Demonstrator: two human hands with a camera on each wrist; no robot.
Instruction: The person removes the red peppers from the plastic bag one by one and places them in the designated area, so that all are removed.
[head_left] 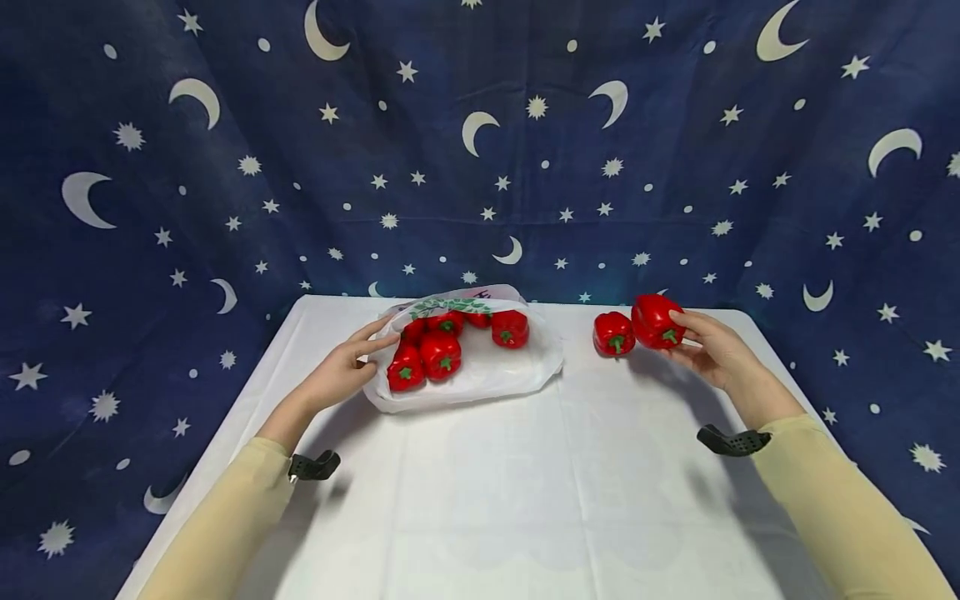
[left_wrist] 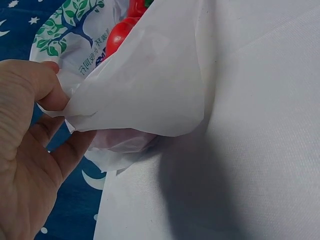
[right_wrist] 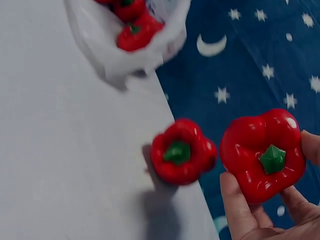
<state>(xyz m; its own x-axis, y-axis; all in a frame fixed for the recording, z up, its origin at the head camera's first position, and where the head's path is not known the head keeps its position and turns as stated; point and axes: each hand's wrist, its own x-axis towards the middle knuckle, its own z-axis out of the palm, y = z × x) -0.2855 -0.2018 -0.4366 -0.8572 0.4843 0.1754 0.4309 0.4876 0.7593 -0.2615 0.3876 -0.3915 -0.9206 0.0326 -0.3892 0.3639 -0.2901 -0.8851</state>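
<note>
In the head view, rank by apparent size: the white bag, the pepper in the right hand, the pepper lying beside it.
1. White bag, plainly largest.
2. Held pepper, slightly bigger.
3. Loose pepper, close enough that the order is unsure.

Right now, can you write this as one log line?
left hand: pinches bag | right hand: holds pepper | second pepper: on table

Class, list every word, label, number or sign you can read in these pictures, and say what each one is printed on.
None reads fully.
White plastic bag: blue characters under a green tree print, too small and creased to read.
Bag's upper edge in the head view: pink marks, blurred.
Red peppers: no print.
</note>
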